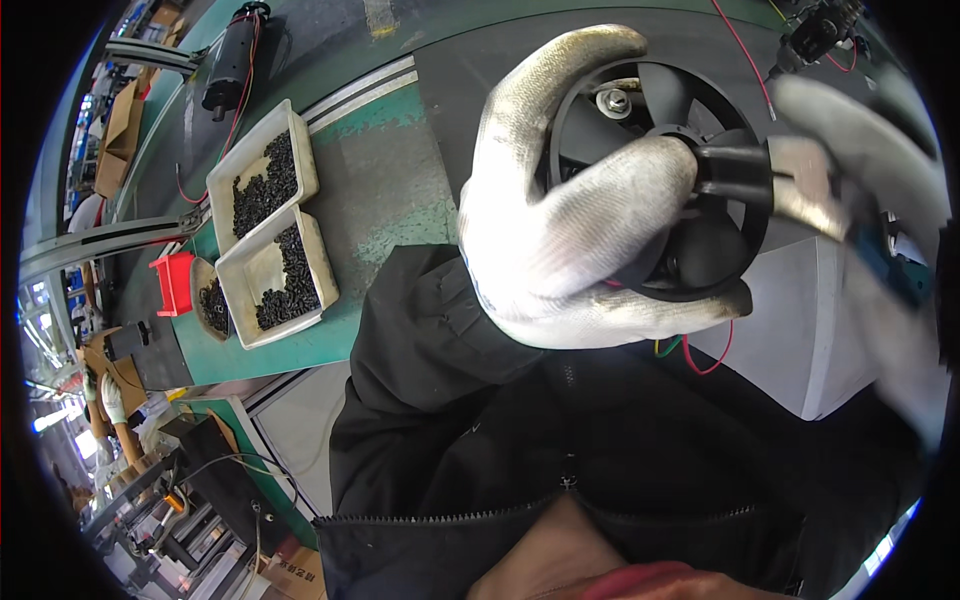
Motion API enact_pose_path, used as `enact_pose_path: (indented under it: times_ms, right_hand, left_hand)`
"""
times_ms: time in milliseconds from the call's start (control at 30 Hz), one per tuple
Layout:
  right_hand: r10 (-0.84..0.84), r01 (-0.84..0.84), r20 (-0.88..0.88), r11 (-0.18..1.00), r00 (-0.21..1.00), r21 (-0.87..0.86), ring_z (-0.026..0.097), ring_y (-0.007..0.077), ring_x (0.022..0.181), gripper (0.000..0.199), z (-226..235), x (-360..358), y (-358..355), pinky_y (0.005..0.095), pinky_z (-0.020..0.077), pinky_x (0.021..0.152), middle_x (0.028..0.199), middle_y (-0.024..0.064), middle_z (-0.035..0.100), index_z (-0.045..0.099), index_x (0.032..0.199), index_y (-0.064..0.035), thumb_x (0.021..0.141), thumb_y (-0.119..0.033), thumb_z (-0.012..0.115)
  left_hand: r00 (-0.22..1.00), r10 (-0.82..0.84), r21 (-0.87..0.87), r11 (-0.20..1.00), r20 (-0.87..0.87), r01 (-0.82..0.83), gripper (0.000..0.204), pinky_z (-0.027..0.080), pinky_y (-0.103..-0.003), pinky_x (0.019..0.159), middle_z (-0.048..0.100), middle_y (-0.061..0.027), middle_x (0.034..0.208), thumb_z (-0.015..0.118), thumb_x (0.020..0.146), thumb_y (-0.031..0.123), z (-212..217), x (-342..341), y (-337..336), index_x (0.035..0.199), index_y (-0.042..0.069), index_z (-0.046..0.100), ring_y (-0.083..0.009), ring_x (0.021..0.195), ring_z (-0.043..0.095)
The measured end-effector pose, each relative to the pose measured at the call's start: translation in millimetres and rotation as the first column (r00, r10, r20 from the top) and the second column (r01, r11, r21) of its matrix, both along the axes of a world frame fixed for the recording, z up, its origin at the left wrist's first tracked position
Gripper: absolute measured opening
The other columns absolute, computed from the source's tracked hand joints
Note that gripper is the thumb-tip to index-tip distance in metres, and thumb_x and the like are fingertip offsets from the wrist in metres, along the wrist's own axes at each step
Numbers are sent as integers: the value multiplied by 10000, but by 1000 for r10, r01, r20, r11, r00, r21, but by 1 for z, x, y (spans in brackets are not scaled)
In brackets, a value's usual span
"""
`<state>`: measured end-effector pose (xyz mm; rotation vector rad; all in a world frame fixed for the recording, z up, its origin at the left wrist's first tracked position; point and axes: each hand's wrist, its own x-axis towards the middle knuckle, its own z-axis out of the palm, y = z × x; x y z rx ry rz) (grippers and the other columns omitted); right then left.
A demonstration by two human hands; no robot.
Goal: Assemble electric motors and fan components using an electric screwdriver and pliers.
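**Gloved hands steady a black fan close to the chest**

The left hand [560, 215], in a white knit glove, wraps the black round fan [690, 170] from its nine o'clock side. The thumb lies across the hub while the other fingers curl over the rim at twelve o'clock and under it at six, closed tight on the housing, probably so that it cannot turn or slip. The fan sits at the upper centre of the view, held up in front of the black jacket [470, 440] rather than resting on the bench, which keeps its face toward the eyes.

From three o'clock the right hand [860, 170], also gloved and blurred, comes in with a dark tool [735, 165] whose tip meets the hub. How its fingers lie I cannot tell. Red and green wires [690, 350] hang below the fan at six o'clock.

At nine o'clock, well apart on the green bench [390, 190], stand two white trays [262, 185] of black screws [285, 290], likely kept there within easy reach. A small red bin [172, 283] sits just beside them.
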<state>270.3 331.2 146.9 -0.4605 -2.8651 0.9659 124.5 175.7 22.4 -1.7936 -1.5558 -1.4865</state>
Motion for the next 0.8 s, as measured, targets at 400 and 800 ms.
enact_pose_path:
  times_ms: [400,800]
  right_hand:
    - [-56,280,-463,857,885,432,596,301,997,386,-197,-38,146,339,463,877,1093,127,609,623,1163,-75,790,-171,643]
    - [-49,-112,-473,945,880,-306,497,247,1191,814,-230,-24,0,352,387,1013,1324,170,466,334,1380,4,708,-178,756]
  left_hand:
    - [898,-222,152,973,380,176,661,485,-408,897,497,-325,1195,898,530,395,-10,-8,-10,963,-26,629,-380,1079,561]
    - [925,-42,39,999,379,29,719,499,-433,885,466,-296,1241,820,571,334,5,-17,22,1123,-32,541,-409,1085,557]
